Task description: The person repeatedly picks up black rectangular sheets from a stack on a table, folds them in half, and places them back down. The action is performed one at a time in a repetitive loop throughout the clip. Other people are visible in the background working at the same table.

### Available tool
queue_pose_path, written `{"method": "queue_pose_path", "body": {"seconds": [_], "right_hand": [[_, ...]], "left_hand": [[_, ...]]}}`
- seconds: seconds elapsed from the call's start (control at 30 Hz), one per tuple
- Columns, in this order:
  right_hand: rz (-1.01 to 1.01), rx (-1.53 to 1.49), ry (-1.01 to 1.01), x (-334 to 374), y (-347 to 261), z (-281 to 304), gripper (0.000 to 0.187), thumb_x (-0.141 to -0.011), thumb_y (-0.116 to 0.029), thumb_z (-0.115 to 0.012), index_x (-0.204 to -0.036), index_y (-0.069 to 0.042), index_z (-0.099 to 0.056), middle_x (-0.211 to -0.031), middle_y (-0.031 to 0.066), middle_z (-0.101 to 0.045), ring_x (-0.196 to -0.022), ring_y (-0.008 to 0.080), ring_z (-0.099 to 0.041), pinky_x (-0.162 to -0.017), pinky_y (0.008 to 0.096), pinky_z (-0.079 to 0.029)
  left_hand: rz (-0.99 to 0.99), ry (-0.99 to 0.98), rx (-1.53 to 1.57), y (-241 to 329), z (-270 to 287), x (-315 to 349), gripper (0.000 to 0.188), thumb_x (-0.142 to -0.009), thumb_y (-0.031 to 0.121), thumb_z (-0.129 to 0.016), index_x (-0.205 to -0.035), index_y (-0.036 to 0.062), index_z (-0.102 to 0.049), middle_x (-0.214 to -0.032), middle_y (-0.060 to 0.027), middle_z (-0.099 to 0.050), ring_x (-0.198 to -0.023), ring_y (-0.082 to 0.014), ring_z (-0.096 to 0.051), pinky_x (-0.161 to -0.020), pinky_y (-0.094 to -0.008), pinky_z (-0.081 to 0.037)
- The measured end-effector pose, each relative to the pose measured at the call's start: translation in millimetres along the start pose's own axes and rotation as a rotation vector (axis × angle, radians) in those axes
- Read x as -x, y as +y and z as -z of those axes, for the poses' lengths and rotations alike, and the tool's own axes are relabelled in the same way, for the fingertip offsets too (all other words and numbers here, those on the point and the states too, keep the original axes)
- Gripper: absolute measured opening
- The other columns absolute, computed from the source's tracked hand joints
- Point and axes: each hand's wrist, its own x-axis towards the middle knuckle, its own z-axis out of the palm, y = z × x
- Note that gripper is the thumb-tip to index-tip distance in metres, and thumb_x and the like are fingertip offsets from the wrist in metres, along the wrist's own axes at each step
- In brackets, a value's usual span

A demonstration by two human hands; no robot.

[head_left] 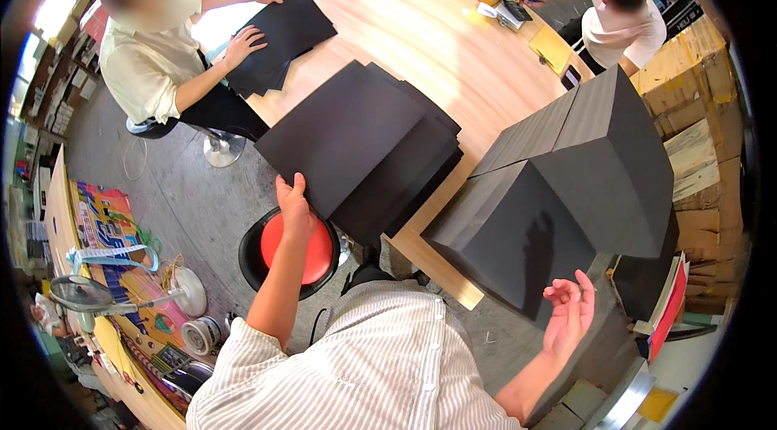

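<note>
Two bare hands are working at a pale wood-grain tabletop (477,49). The left hand (295,207) is pinching the near left edge of a flat, matte black rectangular sheet (340,134), which is lying on an uneven stack of black rectangular sheets (401,179) at the tabletop's near edge. The right hand (569,317) is hovering at the near right, its fingers loosely curled and parted, beside tall, dark grey, block-shaped stacks (486,207). A shadow is falling on their near face. At the far left, a co-worker in a pale shirt (146,74) is resting both hands on a fanned black pile (283,41). A round red stool seat with a black rim (320,256) is standing below the left forearm.
</note>
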Motion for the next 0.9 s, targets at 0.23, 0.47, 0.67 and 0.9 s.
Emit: {"method": "queue_pose_path", "body": {"seconds": [0.23,0.47,0.67,0.9], "right_hand": [[0.058,-0.010,0.091,17,-1,27,0.037,-0.101,-0.018,-0.054,-0.131,0.004,-0.050,-0.102,0.0178,-0.066,-0.088,0.0228,-0.064,-0.082,0.0369,-0.054],[0.063,-0.072,0.189,15,1,72,0.036,-0.100,-0.019,-0.057,-0.128,0.004,-0.053,-0.102,0.0179,-0.069,-0.091,0.0240,-0.066,-0.083,0.0389,-0.057],[0.056,-0.120,0.191,25,14,113,0.033,-0.100,-0.017,-0.056,-0.127,0.003,-0.055,-0.103,0.0176,-0.069,-0.088,0.0233,-0.067,-0.081,0.0379,-0.055],[0.016,-0.114,0.309,44,48,155,0.028,-0.100,-0.017,-0.058,-0.121,0.001,-0.060,-0.102,0.0148,-0.070,-0.088,0.0218,-0.067,-0.082,0.0357,-0.054]], "left_hand": [[0.070,-0.009,-0.178,0,8,-4,0.024,-0.101,0.011,-0.053,-0.123,0.0029,-0.050,-0.114,-0.0087,-0.063,-0.096,-0.0181,-0.064,-0.080,-0.0323,-0.054],[0.164,-0.153,-0.588,30,10,5,0.023,-0.100,0.027,-0.055,-0.110,0.0066,-0.054,-0.088,-0.0083,-0.064,-0.060,-0.0157,-0.063,-0.047,-0.0280,-0.053],[0.278,-0.181,-1.142,46,55,-41,0.033,-0.098,0.040,-0.058,-0.090,0.0080,-0.057,-0.064,-0.0058,-0.057,-0.051,-0.0150,-0.057,-0.042,-0.0280,-0.044],[-0.839,-0.584,-1.232,61,-106,145,0.018,-0.083,0.009,-0.075,-0.100,0.0056,-0.068,-0.087,-0.0071,-0.070,-0.073,-0.0226,-0.066,-0.067,-0.0336,-0.052]]}}
